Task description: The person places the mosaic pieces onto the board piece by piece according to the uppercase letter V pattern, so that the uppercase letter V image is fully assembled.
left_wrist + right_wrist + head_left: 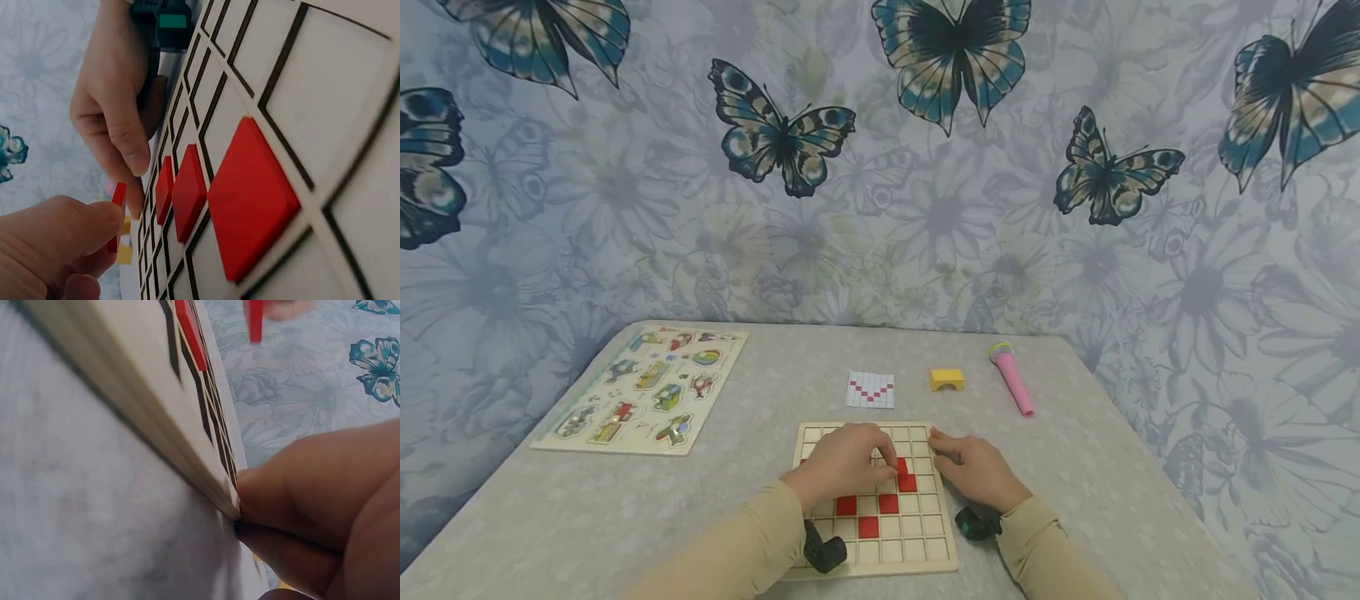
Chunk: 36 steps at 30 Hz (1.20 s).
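My left hand (842,458) pinches a thin red square tile (119,194) between thumb and fingertips, and holds it on edge over the wooden grid board (936,550). In the right wrist view, that held tile (255,322) shows above the board surface. Several red tiles lie flat in grid squares, among them one tile (868,527) toward the near side and another tile (888,503) up and right of it. My left hand and forearm hide part of the grid. My right hand (981,473) grips the board's right edge near its far corner, thumb and finger meeting there.
Beyond the board lies a small pattern card (871,390) with a red V of squares. A yellow arch block (947,380) and a pink toy microphone (1015,382) are to its right. At the left lies a picture puzzle board (647,392). A butterfly-patterned wall backs the table.
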Tool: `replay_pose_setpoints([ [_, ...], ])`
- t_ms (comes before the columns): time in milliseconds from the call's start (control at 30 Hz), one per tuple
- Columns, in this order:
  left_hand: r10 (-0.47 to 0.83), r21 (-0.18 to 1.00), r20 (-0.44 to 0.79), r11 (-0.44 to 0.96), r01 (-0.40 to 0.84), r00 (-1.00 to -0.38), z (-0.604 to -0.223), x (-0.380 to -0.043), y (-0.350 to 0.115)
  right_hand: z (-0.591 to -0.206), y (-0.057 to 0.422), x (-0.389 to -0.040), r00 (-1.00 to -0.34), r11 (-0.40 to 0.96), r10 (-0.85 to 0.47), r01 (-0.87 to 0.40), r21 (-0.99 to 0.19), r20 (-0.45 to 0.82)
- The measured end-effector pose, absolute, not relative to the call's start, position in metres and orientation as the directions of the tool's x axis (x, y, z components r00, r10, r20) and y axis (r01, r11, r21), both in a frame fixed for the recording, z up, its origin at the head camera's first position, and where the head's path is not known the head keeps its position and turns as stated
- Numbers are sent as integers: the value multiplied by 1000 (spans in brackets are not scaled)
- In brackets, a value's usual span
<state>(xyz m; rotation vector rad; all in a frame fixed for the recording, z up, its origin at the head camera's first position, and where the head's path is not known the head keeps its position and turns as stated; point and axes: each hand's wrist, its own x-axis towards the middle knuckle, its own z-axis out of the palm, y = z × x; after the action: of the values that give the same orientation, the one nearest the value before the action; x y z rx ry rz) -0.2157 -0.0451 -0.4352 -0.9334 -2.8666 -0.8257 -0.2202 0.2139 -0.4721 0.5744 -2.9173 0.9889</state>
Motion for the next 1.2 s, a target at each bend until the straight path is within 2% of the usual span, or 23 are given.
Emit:
replay_pose_setpoints([
  [233, 559, 447, 106, 712, 542, -822, -434, -220, -17, -471, 211, -218, -929, 739, -350, -354, -574, 121],
  [600, 587, 368, 75, 735, 570, -806, -431, -228, -7, -468, 205, -217, -919, 735, -367, -383, -560, 147],
  [1200, 574, 384, 44, 745, 545, -817, -432, -227, -5, -467, 200, -218, -925, 730, -356, -366, -578, 136],
])
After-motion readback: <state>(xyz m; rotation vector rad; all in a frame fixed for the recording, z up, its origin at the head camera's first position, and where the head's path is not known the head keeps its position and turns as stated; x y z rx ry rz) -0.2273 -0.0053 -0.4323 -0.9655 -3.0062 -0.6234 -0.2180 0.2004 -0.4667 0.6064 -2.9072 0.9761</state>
